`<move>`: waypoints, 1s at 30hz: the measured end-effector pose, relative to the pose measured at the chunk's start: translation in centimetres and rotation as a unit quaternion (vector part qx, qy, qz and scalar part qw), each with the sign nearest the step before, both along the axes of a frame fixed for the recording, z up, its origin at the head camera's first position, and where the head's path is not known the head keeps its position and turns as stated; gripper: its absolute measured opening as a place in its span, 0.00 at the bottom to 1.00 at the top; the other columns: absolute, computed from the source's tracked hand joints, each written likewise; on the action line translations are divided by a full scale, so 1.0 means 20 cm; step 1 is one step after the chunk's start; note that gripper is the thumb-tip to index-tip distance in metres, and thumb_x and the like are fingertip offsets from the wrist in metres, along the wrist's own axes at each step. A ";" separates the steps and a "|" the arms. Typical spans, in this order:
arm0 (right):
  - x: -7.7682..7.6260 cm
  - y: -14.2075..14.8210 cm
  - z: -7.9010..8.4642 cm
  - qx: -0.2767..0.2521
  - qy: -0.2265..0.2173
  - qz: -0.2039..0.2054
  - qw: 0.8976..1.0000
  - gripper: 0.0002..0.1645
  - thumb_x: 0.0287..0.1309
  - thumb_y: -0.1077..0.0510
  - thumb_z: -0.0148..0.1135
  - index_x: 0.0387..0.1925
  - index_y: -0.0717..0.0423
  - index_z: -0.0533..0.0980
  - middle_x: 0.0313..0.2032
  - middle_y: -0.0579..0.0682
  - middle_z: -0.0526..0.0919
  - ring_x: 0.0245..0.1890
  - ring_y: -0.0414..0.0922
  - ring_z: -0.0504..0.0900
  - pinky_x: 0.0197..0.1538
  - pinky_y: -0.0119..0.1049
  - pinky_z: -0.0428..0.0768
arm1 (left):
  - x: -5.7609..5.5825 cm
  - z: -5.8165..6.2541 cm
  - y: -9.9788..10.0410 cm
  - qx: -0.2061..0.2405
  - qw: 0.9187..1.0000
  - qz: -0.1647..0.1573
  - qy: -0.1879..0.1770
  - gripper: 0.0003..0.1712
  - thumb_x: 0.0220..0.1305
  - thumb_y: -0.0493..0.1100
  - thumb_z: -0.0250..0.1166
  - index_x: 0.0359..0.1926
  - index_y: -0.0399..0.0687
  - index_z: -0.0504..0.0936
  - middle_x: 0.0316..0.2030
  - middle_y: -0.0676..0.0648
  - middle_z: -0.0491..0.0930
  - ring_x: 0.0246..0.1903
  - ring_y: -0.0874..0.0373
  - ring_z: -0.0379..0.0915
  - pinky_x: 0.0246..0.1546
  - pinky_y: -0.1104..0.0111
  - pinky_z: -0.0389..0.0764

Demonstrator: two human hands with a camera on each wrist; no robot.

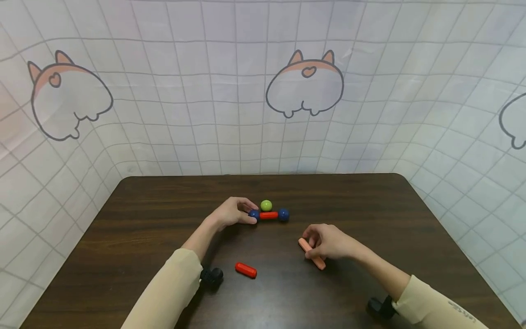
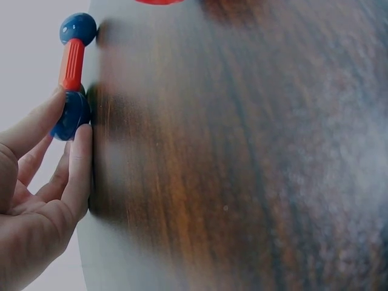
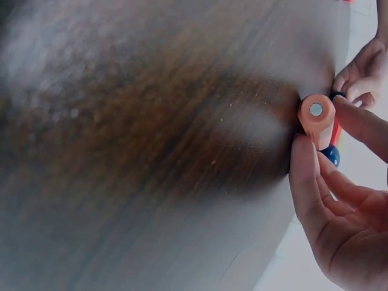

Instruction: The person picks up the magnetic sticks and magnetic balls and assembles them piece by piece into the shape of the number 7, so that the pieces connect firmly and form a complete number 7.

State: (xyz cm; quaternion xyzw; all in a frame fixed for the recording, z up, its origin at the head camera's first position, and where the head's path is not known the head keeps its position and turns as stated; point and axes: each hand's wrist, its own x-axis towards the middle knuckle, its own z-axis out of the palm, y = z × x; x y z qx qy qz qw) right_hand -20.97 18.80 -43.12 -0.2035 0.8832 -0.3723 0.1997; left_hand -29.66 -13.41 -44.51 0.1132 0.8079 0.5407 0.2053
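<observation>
My left hand (image 1: 230, 214) pinches a blue ball (image 1: 254, 214) between thumb and fingers. That ball is the left end of a straight piece: a ribbed red rod (image 2: 72, 63) with another blue ball (image 1: 283, 214) at its far end. Just behind the red rod sits a green ball (image 1: 266, 205); whether they touch I cannot tell. To the right and nearer the front, my right hand (image 1: 330, 242) grips a light orange rod (image 1: 304, 244) at its middle. The right wrist view shows this rod's end (image 3: 308, 115), with a round silvery disc in its centre.
A loose red rod (image 1: 245, 270) lies on the dark wooden table (image 1: 164, 201), between the two forearms. Each wrist wears a black device (image 1: 212, 277). Behind the table hangs a white checked cloth (image 1: 185, 109) with dog drawings.
</observation>
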 end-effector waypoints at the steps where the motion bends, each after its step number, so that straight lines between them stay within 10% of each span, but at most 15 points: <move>1: 0.00 0.00 0.00 0.001 0.001 0.001 1.000 0.27 0.55 0.60 0.78 0.53 0.65 0.77 0.33 0.48 0.79 0.29 0.44 0.79 0.31 0.36 0.78 | 0.00 0.00 0.00 -0.001 1.000 -0.001 -0.001 0.17 0.60 0.32 0.76 0.51 0.39 0.86 0.49 0.40 0.79 0.43 0.50 0.78 0.46 0.63 0.82; 30: 0.00 -0.02 0.00 -0.012 -0.001 -0.007 1.000 0.19 0.58 0.64 0.72 0.51 0.63 0.79 0.35 0.48 0.81 0.32 0.44 0.80 0.34 0.38 0.79 | -0.02 -0.03 0.00 0.008 1.000 -0.003 0.002 0.17 0.60 0.32 0.75 0.51 0.38 0.85 0.50 0.39 0.79 0.41 0.52 0.78 0.45 0.64 0.83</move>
